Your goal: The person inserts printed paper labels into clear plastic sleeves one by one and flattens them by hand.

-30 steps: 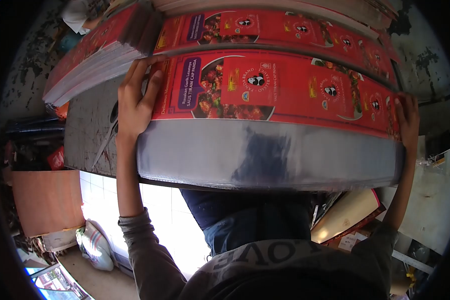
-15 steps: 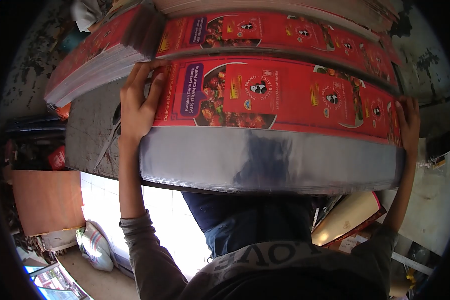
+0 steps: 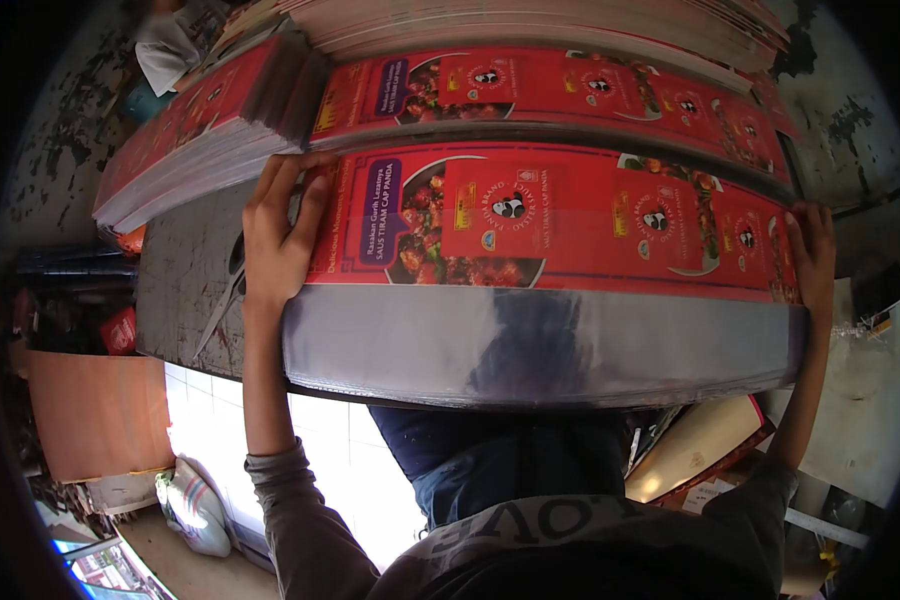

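A stack of long red printed sheets (image 3: 580, 225) with clear plastic along its near side lies across the table in front of me. My left hand (image 3: 285, 225) grips the stack's left end, thumb on the top face and fingers at the far corner. At the right end, my right hand (image 3: 812, 250) presses the edge with its fingers bent round it. Just behind is a second row of the same red sheets (image 3: 550, 85). Another red stack (image 3: 185, 130) sits at the far left.
Scissors (image 3: 225, 295) lie on the dark tabletop (image 3: 175, 265) left of my left hand. Piled board sheets (image 3: 530, 25) stand at the back. Part of another person (image 3: 165, 50) shows at the upper left. A white sack (image 3: 192, 508) is on the floor.
The stacks, table and both hands sit slightly lower in the view, as the camera has tilted. Both hands keep their places at the stack's ends. The person at the upper left has shifted.
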A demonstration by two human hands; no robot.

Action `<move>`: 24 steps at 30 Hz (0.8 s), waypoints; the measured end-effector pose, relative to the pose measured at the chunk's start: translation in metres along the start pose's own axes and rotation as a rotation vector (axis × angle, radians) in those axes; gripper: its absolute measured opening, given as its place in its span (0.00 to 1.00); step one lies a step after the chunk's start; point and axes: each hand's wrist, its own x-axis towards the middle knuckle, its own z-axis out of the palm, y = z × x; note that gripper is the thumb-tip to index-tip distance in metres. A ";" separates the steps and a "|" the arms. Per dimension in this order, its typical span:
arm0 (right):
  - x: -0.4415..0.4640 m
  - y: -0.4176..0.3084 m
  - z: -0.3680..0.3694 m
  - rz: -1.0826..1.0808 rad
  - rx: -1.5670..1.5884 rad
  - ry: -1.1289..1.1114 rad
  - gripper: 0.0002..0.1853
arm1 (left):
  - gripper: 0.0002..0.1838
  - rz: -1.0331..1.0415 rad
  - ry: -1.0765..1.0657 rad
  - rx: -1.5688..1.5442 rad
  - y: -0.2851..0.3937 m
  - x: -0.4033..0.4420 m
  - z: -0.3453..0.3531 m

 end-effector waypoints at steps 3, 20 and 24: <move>0.000 -0.003 0.000 0.020 0.036 0.007 0.11 | 0.11 -0.004 0.009 -0.008 -0.003 -0.001 0.001; 0.000 -0.001 0.001 0.044 0.047 -0.004 0.12 | 0.09 -0.001 0.013 -0.025 -0.005 -0.001 0.001; 0.005 0.000 0.002 0.058 0.044 -0.017 0.13 | 0.09 -0.021 0.001 0.012 -0.002 0.003 0.000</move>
